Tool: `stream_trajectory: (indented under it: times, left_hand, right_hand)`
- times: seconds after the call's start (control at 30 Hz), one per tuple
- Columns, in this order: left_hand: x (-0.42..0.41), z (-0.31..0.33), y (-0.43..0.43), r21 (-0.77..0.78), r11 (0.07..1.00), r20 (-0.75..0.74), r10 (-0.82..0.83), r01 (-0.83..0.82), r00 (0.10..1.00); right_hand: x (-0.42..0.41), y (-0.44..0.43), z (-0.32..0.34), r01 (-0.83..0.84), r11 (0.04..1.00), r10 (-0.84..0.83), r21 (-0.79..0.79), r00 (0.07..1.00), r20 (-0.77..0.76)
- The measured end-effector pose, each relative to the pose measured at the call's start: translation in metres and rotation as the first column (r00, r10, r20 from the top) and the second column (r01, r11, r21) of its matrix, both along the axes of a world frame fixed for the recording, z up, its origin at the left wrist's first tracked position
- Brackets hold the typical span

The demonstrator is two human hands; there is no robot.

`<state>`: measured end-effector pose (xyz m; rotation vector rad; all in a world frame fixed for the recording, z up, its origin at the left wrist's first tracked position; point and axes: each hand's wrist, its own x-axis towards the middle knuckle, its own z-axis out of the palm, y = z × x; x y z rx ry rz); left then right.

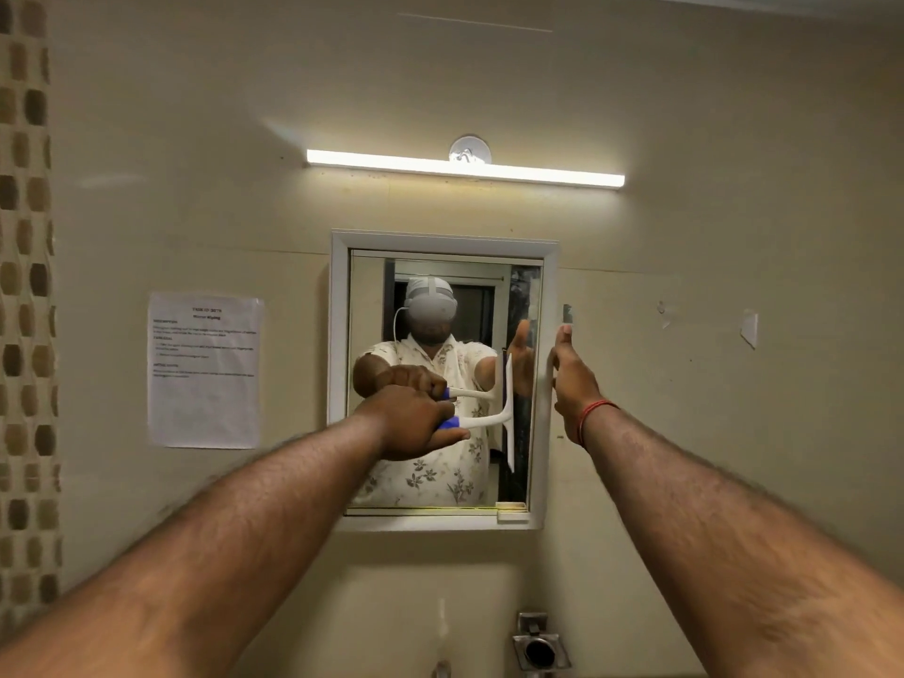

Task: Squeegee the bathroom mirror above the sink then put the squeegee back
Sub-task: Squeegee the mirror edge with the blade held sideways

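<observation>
A small mirror in a white frame hangs on the beige tiled wall. My left hand is shut on the blue grip of a white squeegee. Its blade stands vertical against the right part of the glass. My right hand rests flat on the frame's right edge, fingers pointing up, holding nothing. A red thread circles that wrist. The glass reflects a person in a floral shirt, along with the squeegee and both hands.
A lit tube light runs above the mirror, with a round hook over it. A printed sheet is taped left of the mirror. A metal wall fitting and the tap top show at the bottom.
</observation>
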<state>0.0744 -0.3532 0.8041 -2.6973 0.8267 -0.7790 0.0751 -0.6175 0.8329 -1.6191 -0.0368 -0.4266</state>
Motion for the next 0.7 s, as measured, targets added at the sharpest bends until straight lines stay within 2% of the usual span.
stream_trajectory:
  times: [0.27,0.53,0.7]
  left_hand:
    - [0.018,-0.029,-0.028,-0.01,0.999,0.015,-0.042,0.043,0.999]
    - [0.023,-0.049,-0.035,-0.029,0.998,0.045,-0.046,0.047,0.998]
    - [0.027,-0.05,-0.035,-0.004,0.999,0.047,-0.053,0.054,0.997]
  right_hand:
    - [0.027,-0.005,-0.028,-0.078,0.996,0.08,-0.04,0.994,0.069]
    - [0.02,0.007,-0.047,0.003,0.997,0.01,-0.077,0.986,0.168]
    - [0.024,0.002,-0.059,0.041,0.999,-0.033,-0.033,0.977,0.212]
